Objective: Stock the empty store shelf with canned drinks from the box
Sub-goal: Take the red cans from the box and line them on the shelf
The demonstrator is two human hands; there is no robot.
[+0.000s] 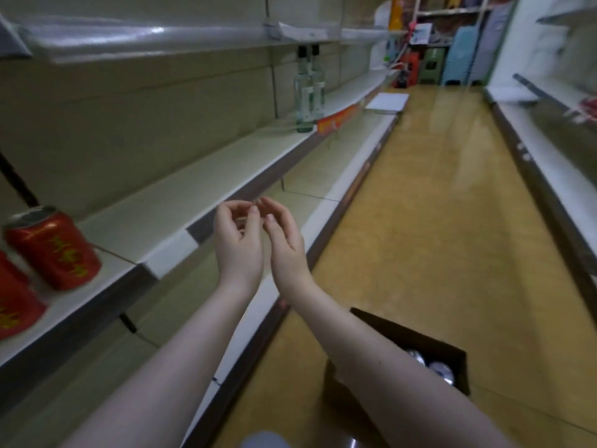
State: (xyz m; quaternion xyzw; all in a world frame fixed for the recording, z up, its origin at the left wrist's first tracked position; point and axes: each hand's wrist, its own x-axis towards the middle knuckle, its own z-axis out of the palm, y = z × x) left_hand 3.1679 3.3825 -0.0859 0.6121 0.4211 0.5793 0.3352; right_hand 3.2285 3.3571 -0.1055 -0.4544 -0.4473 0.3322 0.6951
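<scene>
Two red cans with yellow writing stand on the pale shelf [200,189] at the far left: one can [53,248] whole in view, the other can [14,302] cut by the frame edge. My left hand [239,240] and my right hand [284,237] hover side by side in front of the shelf edge, palms facing each other, fingers loosely curled, holding nothing. A brown cardboard box [452,357] sits on the floor at lower right, under my right forearm, with silver can tops [441,370] showing inside.
Two clear glass bottles [305,88] stand farther along the same shelf, by a red price strip [337,119]. A white flat board [387,101] lies on the lower shelf. The yellow aisle floor [436,205] runs ahead between shelving, with plastic stools [433,64] at the far end.
</scene>
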